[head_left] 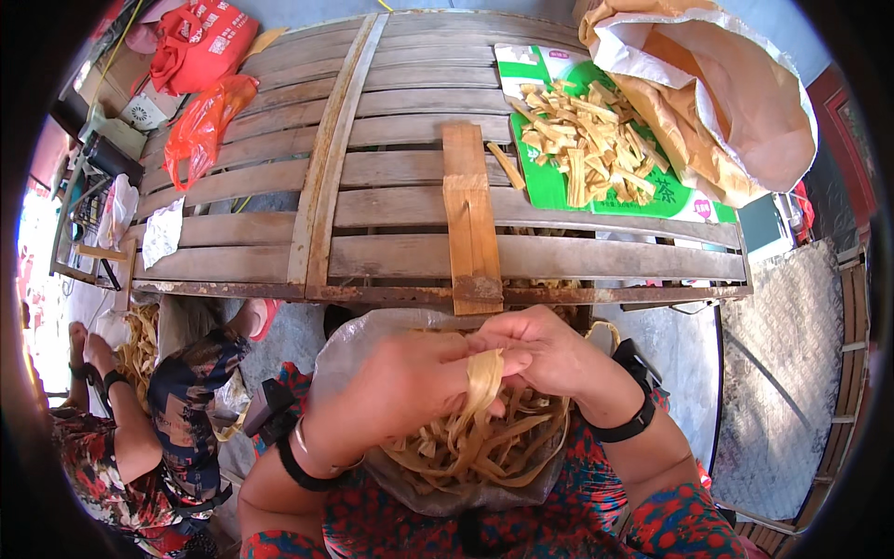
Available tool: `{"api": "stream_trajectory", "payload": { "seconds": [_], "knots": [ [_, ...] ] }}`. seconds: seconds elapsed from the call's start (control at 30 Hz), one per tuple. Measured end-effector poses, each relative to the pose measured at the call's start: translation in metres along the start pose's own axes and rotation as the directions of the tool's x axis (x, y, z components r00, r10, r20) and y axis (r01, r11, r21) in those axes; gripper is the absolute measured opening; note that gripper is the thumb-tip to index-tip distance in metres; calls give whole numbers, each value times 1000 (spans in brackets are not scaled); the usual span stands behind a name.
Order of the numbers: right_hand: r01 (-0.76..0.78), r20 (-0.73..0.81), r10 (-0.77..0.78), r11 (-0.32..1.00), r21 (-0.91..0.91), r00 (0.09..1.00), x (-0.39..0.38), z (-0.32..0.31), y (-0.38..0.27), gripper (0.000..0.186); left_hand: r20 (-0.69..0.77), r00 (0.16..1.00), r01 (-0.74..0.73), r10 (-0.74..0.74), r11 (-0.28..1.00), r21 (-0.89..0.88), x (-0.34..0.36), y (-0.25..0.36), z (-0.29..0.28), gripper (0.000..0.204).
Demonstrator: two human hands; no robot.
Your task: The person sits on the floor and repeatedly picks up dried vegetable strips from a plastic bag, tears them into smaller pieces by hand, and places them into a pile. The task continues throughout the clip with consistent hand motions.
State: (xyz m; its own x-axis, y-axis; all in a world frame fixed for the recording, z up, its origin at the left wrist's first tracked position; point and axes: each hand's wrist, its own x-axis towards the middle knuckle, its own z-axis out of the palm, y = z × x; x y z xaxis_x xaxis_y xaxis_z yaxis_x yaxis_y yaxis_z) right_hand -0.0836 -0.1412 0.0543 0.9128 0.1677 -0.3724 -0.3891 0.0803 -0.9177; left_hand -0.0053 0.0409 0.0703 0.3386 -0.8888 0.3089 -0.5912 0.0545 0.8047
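Note:
My left hand (414,373) is closed on a pale yellow dried strip (484,373), which hangs folded below the fingers. My right hand (545,354) meets it at upper right, thumb and fingers pinched on the same strip, their tips partly hidden. Both hands are over a translucent plastic bag (349,331) in my lap, which holds a tangle of long yellowish strips (475,447). Just beyond my hands, an upright-grained wooden board (470,224) lies across the slatted table's (391,252) near edge.
Short cut pieces (587,140) lie on green printed cardboard (549,191) beside a large paper sack (708,102). Red bags (200,121) sit at back left. A co-worker's hands (93,349) are at far left, near more strips (140,345). A metal panel (773,373) is at right.

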Motion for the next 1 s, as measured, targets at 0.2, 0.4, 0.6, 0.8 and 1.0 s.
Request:
{"api": "stream_trajectory", "payload": {
  "seconds": [0.2, 0.4, 0.6, 0.8, 1.0],
  "knots": [
    [-321, 236, 233, 823, 468, 943, 12, 17, 28, 18, 1, 972, -212, 236, 873, 440, -7, -25, 3, 35],
    [225, -262, -121, 882, 413, 957, 8, 14, 22, 12, -444, 884, 72, 145, 897, 436, -2, -26, 16, 19],
    [461, -155, -635, 687, -561, 757, 8, 16, 22, 17, -216, 959, 232, -181, 942, 243, -5, -34, 13, 17],
    [276, -104, -468, 670, -689, 878, 9, 15, 23, 33, -121, 990, 107, -77, 959, 263, -6, -33, 10, 13],
    [18, 207, -30, 998, 60, 978, 0, -1, 19, 50, -386, 883, -91, -265, 711, -697, -8, -30, -8, 8]
  ]
}}
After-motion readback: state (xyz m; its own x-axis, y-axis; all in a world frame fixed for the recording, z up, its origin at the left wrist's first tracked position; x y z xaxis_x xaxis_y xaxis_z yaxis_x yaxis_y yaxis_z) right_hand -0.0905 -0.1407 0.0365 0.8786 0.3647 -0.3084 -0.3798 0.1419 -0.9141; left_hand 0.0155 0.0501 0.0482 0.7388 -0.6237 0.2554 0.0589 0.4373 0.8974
